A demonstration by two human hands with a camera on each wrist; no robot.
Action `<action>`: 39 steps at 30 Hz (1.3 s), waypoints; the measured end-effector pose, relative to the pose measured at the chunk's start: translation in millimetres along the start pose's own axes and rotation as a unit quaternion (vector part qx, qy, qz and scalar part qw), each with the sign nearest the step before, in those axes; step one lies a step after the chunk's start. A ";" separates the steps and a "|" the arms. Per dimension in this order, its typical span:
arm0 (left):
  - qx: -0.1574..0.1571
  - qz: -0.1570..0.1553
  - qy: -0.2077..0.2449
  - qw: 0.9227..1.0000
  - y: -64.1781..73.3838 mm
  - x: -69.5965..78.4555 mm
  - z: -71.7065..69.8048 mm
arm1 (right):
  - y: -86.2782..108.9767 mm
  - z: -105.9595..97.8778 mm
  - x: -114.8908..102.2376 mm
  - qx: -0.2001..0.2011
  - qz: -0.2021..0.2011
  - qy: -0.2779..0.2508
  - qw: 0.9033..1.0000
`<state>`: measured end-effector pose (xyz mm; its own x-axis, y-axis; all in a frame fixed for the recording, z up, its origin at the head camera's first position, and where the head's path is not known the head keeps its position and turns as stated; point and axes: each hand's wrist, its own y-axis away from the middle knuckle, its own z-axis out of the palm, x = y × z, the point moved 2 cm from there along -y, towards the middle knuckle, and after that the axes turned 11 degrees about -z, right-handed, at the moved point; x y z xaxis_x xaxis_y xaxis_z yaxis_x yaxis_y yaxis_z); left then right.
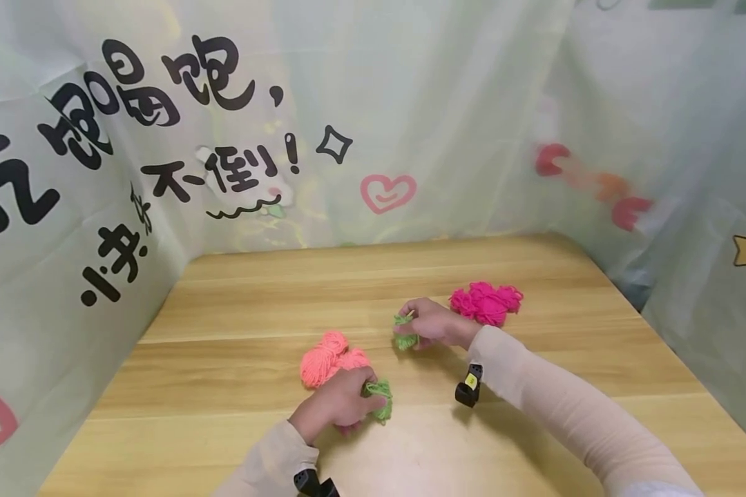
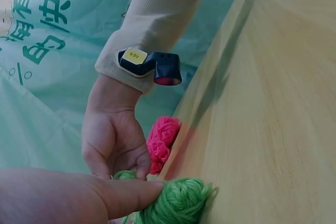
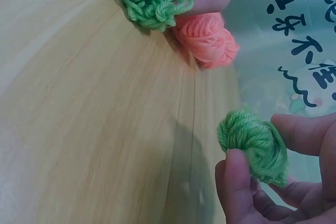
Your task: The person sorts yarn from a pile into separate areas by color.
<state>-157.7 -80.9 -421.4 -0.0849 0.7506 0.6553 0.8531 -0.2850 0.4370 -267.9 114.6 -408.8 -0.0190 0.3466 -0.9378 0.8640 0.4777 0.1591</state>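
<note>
My left hand (image 1: pixel 340 399) grips a small ball of green yarn (image 1: pixel 382 402) low over the front middle of the table; in the left wrist view a finger or thumb lies along this yarn (image 2: pixel 178 203). Farther back and to the right, my right hand (image 1: pixel 436 323) pinches a second green yarn ball (image 1: pixel 405 337). The right wrist view shows that ball (image 3: pixel 252 142) between thumb and fingertips. Coral yarn balls (image 1: pixel 324 360) lie right beside the left hand, partly hidden by it. Just behind the right wrist sits a cluster of magenta yarn (image 1: pixel 488 302).
The wooden table (image 1: pixel 236 373) is bounded by a printed cloth (image 1: pixel 460 124) at the back and both sides. Each sleeve cuff carries a black wrist camera, one of them (image 1: pixel 469 386) hanging under the right wrist.
</note>
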 end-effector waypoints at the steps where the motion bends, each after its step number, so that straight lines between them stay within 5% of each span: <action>1: 0.000 0.002 0.000 1.000 0.2 0.3 -0.6 | -0.4 -0.4 -0.1 0.000 -0.001 0.001 1.000; 39: 0.009 0.024 0.006 1.000 0.8 0.6 3.7 | -6.2 -4.6 2.4 0.021 0.004 -0.023 1.000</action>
<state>-155.2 -78.4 -422.9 -0.0495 0.7297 0.6820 0.8657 -0.3093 0.3937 -275.5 116.2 -410.6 0.0100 0.3132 -0.9496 0.8848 0.4396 0.1543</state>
